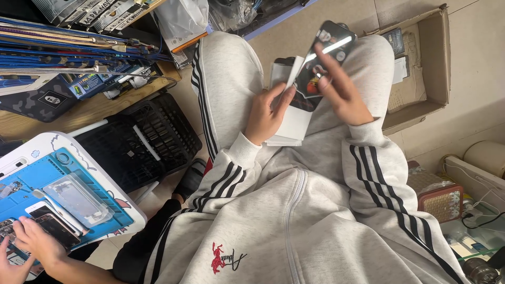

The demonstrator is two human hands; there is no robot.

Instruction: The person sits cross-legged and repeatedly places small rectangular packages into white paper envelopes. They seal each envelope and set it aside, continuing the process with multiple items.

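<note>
Over our lap, our right hand [342, 92] closes its fingers around a glossy black phone panel [322, 55], tilted up. Our left hand [265, 113] pinches the white sleeve [291, 123] beneath. We judge that edge-only contact and a steady sleeve suit this best.

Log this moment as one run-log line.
left hand: holds white sleeve | right hand: holds glossy black phone case | lap: grey trousers | beside: cardboard box
</note>
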